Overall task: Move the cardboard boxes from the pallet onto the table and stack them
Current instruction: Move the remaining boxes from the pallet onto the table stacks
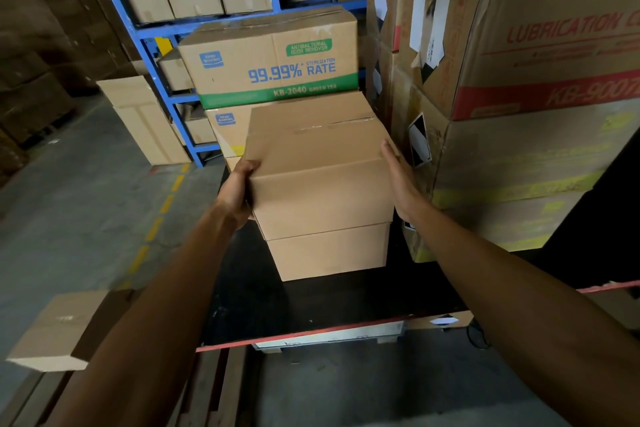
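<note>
On table (311, 308) — both hands clasp upper box (320, 177) — stacked.

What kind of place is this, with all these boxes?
Most likely a warehouse or stockroom: blue metal shelving loaded with cartons, tall stacks of printed shipping boxes, and a concrete floor with a dashed yellow line.

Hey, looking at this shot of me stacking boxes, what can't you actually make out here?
Head view only:
- left hand fingers: hidden behind the top plain box.
- lower plain box: its top is covered by the upper one.
- red-lettered carton: its print is cut by the right edge.
- loose box at lower left: blurred, tape unreadable.
- pallet: not identifiable.
</note>
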Available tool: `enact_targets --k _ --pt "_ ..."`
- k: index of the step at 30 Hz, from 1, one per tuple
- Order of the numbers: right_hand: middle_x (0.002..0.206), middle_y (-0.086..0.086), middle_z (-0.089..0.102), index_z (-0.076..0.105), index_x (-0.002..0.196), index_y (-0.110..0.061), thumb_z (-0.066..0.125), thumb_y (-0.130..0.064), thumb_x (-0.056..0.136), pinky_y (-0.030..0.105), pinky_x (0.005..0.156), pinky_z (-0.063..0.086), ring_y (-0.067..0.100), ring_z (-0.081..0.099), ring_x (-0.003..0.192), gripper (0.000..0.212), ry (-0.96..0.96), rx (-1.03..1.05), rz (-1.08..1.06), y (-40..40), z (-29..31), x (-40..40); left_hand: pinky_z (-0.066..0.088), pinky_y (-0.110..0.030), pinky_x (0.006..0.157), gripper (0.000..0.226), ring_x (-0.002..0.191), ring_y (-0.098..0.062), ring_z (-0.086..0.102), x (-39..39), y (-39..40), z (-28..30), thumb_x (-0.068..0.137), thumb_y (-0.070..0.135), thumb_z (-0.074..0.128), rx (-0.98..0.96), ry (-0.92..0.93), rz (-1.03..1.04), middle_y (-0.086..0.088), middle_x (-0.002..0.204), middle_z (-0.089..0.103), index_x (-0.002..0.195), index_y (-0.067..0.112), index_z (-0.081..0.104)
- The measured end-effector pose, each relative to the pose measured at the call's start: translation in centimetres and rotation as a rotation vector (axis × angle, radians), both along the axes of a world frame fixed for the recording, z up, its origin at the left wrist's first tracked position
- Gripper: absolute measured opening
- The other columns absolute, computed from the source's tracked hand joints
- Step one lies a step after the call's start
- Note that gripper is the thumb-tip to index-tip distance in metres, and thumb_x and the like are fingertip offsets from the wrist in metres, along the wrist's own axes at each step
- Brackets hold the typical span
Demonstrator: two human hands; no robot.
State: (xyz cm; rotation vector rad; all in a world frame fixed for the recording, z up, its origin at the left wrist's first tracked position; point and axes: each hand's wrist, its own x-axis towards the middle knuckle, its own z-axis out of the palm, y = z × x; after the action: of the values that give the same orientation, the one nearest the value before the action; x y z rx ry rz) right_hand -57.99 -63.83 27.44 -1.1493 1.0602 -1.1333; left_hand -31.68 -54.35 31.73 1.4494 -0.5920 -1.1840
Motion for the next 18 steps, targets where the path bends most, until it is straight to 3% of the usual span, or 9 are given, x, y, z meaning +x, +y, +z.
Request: enact_targets --k 5,8,12,15,18 --pt "0.132 -0.006 0.061 0.055 0.137 -0.032 0.056 -0.079 0.072 0.046 0.109 0.043 0.017 0.055 0.123 0.081 0.128 -0.059 -0.100 0.2 0.4 0.0 0.052 -0.038 0.070 0.028 0.091 -0.020 0.063 0.0 0.4 0.8 0.094 0.040 0.052 -0.006 -0.081 0.004 -0.004 0.106 0.065 0.119 0.028 0.058" --pt "0.141 0.005 0.052 0.047 0.142 -0.022 0.060 -0.053 0.088 0.047 0.107 0.043 0.024 0.052 0.126 0.063 0.345 -0.229 -0.260 0.6 1.6 0.3 0.047 -0.040 0.094 0.058 0.110 -0.019 0.058 0.5 0.9 0.9 0.093 0.042 0.059 -0.048 -0.164 0.038 0.002 0.135 0.056 0.148 0.035 0.041" --pt "0.142 0.005 0.047 0.056 0.134 -0.019 0.061 -0.024 0.089 0.045 0.112 0.033 0.026 0.041 0.132 0.045 0.704 -0.493 -0.354 3.6 4.7 2.4 0.033 -0.031 0.098 0.062 0.124 -0.019 0.046 1.0 3.5 1.2 0.098 0.032 0.059 -0.120 -0.360 0.063 -0.005 0.150 0.044 0.154 0.023 0.034" --pt "0.131 0.005 0.056 0.063 0.124 -0.019 0.061 -0.019 0.085 0.044 0.107 0.036 0.028 0.049 0.123 0.039 0.795 -0.674 -0.316 7.1 6.1 5.5 0.038 -0.029 0.096 0.056 0.118 -0.016 0.049 2.5 6.4 1.5 0.098 0.024 0.061 -0.152 -0.418 0.082 -0.007 0.146 0.050 0.150 0.019 0.042" --pt "0.122 0.009 0.061 0.067 0.120 -0.016 0.063 -0.015 0.083 0.039 0.098 0.045 0.029 0.056 0.115 0.037 0.748 -0.717 -0.164 10.2 6.0 9.8 0.046 -0.026 0.091 0.045 0.115 -0.017 0.055 4.6 10.0 1.8 0.098 0.018 0.061 -0.188 -0.451 0.081 -0.005 0.133 0.058 0.141 0.016 0.051"
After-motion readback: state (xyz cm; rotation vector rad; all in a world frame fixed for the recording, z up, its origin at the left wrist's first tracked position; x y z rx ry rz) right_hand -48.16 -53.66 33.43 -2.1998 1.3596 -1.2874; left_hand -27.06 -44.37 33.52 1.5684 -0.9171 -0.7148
